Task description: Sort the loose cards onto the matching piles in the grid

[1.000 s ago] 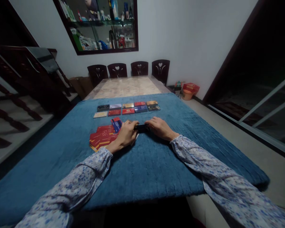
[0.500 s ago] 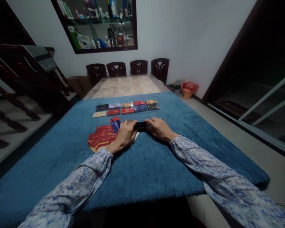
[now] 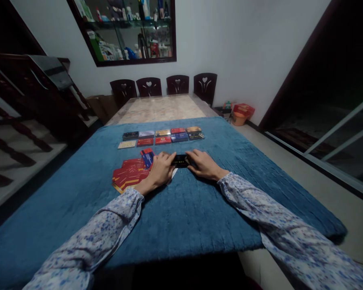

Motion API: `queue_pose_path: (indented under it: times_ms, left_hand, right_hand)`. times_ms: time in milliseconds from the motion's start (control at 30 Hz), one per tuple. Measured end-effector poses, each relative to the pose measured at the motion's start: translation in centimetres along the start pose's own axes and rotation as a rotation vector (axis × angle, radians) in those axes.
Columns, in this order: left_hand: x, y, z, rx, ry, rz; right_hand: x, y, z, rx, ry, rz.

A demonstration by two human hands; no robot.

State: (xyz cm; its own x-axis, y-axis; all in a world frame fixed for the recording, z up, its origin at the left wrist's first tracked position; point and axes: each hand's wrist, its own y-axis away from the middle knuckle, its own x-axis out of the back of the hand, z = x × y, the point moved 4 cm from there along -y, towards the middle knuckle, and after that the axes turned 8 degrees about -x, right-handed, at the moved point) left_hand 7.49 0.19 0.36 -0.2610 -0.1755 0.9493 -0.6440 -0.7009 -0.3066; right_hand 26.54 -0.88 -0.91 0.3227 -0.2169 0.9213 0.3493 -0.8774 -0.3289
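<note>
Between my two hands is a stack of black cards (image 3: 180, 161) with pale print on its face. My left hand (image 3: 161, 168) grips the stack's left end, fingers curled over it. At the right end, my right hand (image 3: 203, 164) closes on the same stack. A sliver of something white (image 3: 175, 173) shows under my left hand, mostly hidden. Beside that hand lies a spread of red cards (image 3: 131, 174) with yellow edges. A blue and red card (image 3: 147, 158) rests above them, partly behind my left fingers.
Beyond my hands, two rows of card stacks (image 3: 163, 139) stand on the blue cloth (image 3: 211, 213). The table's bare marbled end (image 3: 161, 108) lies farther off, with several dark chairs (image 3: 149, 86) behind it.
The black cards show more of their printed face, turned slightly between my hands. My right fingers have shifted a little on their end. The view has moved slightly; the other cards stay put.
</note>
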Motion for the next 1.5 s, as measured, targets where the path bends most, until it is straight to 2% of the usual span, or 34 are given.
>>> queue_pose_path:
  times_ms: [433, 733, 1167, 1500]
  left_hand:
    - [-0.1, -0.4, -0.3, -0.013, 0.035, -0.01]
    - [0.3, -0.6, 0.0, -0.002, 0.048, -0.064]
    - [0.2, -1.2, -0.2, -0.049, 0.068, -0.058]
    - [0.4, -2.6, -0.1, -0.118, 0.017, -0.064]
  right_hand:
    - [-0.4, -0.2, 0.9, 0.056, -0.092, 0.051]
    - [-0.1, -0.3, 1.2, 0.067, -0.018, 0.044]
    - [0.2, -0.4, 2.0, 0.108, -0.139, 0.039]
    - [1.0, -0.7, 3.0, 0.101, -0.053, 0.042]
